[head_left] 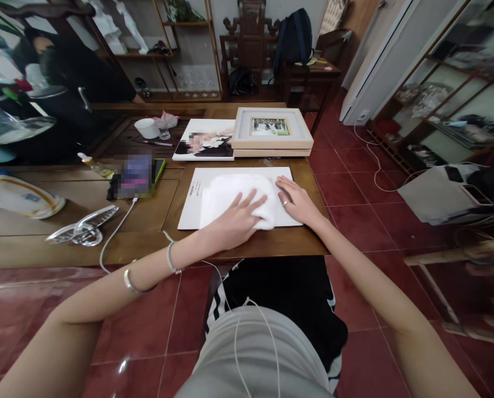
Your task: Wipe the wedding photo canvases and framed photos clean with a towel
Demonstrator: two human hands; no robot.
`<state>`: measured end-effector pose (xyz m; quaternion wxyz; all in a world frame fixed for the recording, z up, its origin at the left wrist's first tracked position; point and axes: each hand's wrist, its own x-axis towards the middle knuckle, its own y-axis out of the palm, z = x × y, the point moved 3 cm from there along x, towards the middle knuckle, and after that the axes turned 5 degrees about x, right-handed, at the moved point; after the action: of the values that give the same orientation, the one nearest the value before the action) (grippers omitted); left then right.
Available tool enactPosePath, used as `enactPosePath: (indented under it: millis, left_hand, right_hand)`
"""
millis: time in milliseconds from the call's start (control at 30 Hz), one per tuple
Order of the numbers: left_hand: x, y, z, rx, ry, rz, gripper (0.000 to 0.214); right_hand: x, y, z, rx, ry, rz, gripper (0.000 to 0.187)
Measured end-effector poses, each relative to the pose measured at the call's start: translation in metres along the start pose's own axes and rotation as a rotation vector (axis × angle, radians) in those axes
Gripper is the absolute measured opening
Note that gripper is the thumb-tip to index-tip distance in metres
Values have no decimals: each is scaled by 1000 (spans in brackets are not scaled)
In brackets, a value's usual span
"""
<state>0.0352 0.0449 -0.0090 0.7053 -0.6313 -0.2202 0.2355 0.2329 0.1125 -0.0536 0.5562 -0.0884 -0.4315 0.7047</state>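
A white board (192,207) with small printed marks at its left lies flat near the table's front edge. On top of it rests a bunched white cloth (222,193). My left hand (240,221) presses down on the cloth, its fingers spread and open. My right hand (297,203), with a ring on one finger, lies open over the board's right side, fingers stretched out beside the cloth. The cloth covers much of the board's middle.
Behind the board are stacked pale wooden picture frames (271,145) and a photo print (205,138). To the left lie a phone (136,177) with a white cable (116,232), a shiny silver object (84,224), a small bottle (97,166) and a white cup (146,128).
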Motion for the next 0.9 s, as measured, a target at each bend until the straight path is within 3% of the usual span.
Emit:
enactPosePath:
  millis: [200,367,500,767,900]
  left_hand:
    - [42,5,44,-45,-121,-1,34]
    - [60,11,51,73,-162,-32,35]
    - [54,12,31,168,-174,-22,33]
    - [2,4,-54,300,-42,-130,26]
    - [1,-2,-60,265,4,-111,26]
  right_hand:
    - [0,-2,1,31,11,5,43]
    - [0,-2,1,15,25,10,43]
    - [0,-1,1,19,20,4,42]
    - [0,-2,1,37,3,9,41]
    - [0,-3,1,48,-3,24,44]
